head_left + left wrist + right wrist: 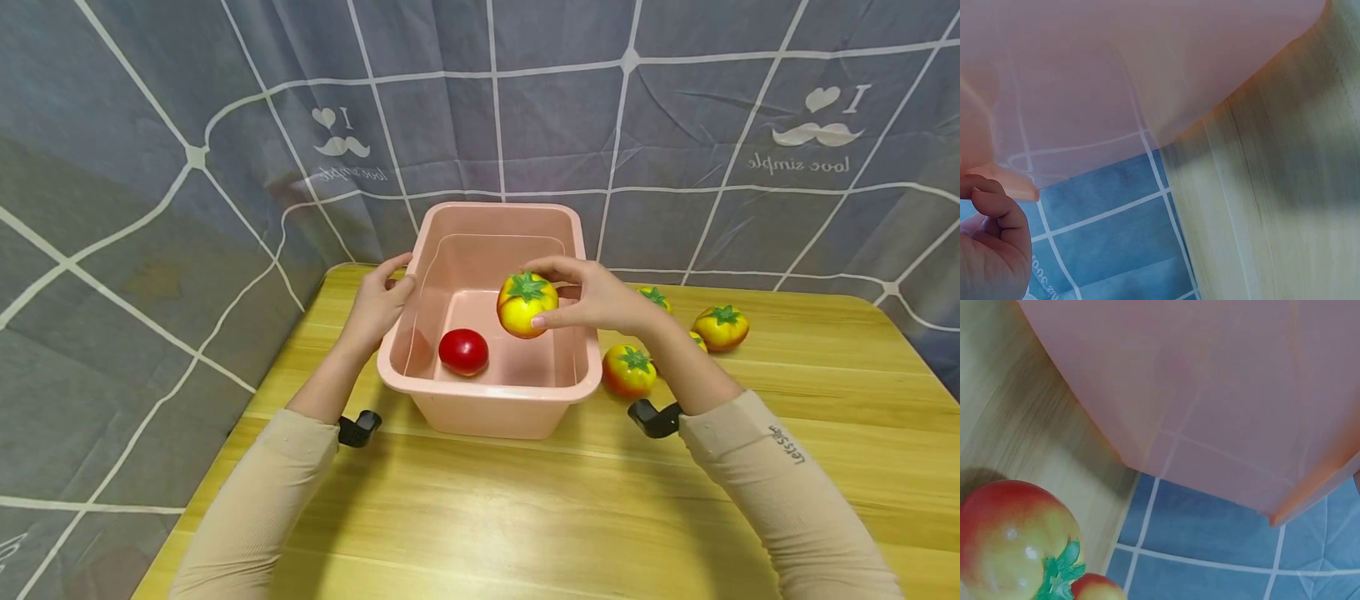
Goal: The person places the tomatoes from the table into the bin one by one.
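Over a pink plastic bin point(491, 412), my right hand point(592, 296) holds a yellow-and-red toy tomato point(527, 307) with a green leafy top, thumb in front. My left hand point(377, 307) grips the bin's left rim; its curled fingers point(1007, 209) show in the left wrist view. A smooth red round fruit point(463, 352) lies inside the bin, toward the near left. The right wrist view shows the bin's outer wall point(1210, 425), but only a sliver of the hand at its right edge.
Right of the bin, several more toy tomatoes point(628, 372) sit on the wooden table point(480, 508), some partly hidden by my right forearm. One point(722, 327) lies farther right. A grey curtain point(555, 125) with white lines hangs behind and along the left.
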The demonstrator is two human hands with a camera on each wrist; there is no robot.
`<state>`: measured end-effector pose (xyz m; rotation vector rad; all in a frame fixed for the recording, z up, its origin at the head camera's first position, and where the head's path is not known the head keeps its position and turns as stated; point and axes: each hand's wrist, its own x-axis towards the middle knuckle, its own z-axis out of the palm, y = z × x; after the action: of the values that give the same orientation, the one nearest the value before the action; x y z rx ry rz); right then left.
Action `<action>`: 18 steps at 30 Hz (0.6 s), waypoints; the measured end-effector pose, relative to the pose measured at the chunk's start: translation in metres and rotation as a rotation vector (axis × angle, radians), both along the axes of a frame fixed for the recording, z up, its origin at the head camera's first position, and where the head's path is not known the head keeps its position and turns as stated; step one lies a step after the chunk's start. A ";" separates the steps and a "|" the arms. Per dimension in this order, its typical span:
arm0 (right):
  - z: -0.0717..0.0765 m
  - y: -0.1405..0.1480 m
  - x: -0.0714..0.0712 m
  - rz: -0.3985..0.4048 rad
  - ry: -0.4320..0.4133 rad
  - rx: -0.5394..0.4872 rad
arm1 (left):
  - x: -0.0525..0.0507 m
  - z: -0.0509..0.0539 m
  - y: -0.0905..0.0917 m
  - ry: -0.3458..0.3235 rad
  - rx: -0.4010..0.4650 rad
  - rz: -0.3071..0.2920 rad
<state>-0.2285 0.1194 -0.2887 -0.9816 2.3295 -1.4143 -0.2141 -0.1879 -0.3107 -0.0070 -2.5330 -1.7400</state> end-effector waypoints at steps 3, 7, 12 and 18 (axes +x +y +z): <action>0.000 0.001 0.000 -0.003 -0.003 -0.014 | 0.000 0.001 0.000 0.001 0.002 -0.007; -0.001 0.005 0.000 -0.017 -0.016 -0.044 | -0.001 0.000 0.000 -0.002 0.005 -0.001; 0.000 0.015 0.003 -0.057 -0.032 -0.087 | -0.001 -0.001 0.001 -0.007 0.006 -0.001; 0.006 0.035 0.008 -0.117 0.003 -0.133 | 0.000 0.000 0.000 -0.011 0.000 -0.001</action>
<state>-0.2200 0.1548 -0.2831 -0.8947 2.3553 -1.6315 -0.2146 -0.1877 -0.3110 0.0016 -2.5411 -1.7449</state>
